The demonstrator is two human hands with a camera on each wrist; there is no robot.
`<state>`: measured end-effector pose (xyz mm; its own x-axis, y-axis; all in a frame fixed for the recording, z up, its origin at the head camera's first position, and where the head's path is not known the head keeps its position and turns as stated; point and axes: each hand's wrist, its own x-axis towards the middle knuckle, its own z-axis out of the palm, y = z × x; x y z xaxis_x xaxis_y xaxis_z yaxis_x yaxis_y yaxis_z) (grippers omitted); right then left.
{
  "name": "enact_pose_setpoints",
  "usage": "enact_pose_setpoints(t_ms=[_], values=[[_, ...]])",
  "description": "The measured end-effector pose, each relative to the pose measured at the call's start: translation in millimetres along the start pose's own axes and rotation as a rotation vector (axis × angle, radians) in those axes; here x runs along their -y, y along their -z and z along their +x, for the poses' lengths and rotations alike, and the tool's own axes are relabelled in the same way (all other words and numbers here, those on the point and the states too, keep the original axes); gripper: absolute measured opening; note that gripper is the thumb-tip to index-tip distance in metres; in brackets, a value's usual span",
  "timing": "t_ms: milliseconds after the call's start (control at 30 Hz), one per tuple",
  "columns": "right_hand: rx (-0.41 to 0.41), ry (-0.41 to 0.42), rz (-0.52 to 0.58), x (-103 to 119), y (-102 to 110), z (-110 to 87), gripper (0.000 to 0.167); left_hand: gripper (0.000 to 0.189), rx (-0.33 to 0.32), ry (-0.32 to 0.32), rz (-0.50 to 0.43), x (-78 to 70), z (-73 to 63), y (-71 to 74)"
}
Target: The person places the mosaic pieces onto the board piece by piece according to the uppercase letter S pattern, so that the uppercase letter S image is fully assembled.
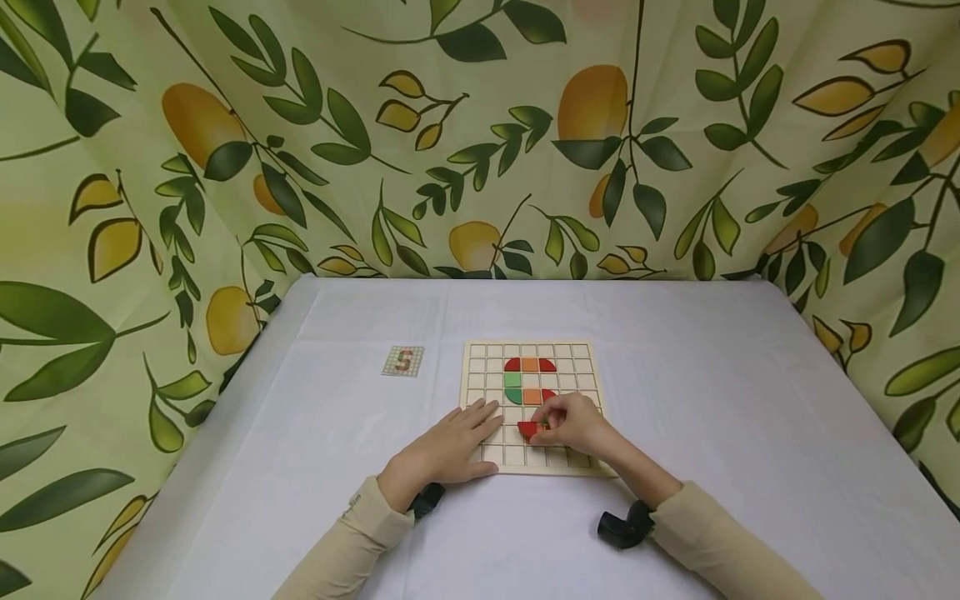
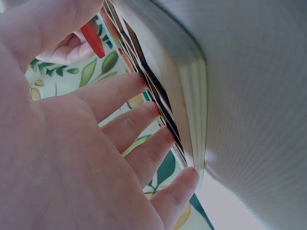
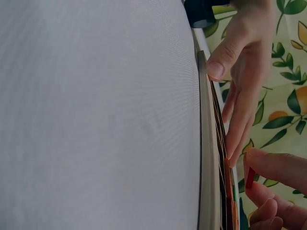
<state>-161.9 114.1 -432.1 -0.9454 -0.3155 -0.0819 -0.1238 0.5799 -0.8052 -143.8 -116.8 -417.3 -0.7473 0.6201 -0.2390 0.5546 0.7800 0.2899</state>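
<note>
A square wooden grid board (image 1: pixel 577 375) lies on the table. Its upper half carries red, orange and green tiles in a curved shape, among them an orange tile (image 1: pixel 530 364), a light green tile (image 1: pixel 512 379) and a dark green tile (image 1: pixel 513 395). My right hand (image 1: pixel 576 423) pinches a red rounded tile (image 1: pixel 527 429) between thumb and fingers, over the lower part of the board. In the right wrist view this red tile (image 3: pixel 250 177) shows edge-on above the board. My left hand (image 1: pixel 452 446) rests with extended fingers on the board's left side, thumb at its front edge.
A small card (image 1: pixel 402 361) with a gridded S-shaped pattern lies left of the board. White cloth (image 1: pixel 337 417) covers the table. A leaf-and-fruit patterned curtain (image 1: pixel 480 167) stands behind and at both sides. Black wrist devices (image 1: pixel 626 527) sit by the sleeves.
</note>
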Motion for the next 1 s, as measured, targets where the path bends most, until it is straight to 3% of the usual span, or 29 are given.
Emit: enact_pose_setpoints(t_ms=[333,1000], values=[[0.009,0.011,-0.050,6,-7,5.3,0.018,0.070,0.001,0.010,0.010,-0.9,-0.7,0.1],[-0.010,-0.082,-0.114,14,-17,9.5,0.019,0.068,-0.012,-0.016,0.009,0.7,-0.4,-0.3]])
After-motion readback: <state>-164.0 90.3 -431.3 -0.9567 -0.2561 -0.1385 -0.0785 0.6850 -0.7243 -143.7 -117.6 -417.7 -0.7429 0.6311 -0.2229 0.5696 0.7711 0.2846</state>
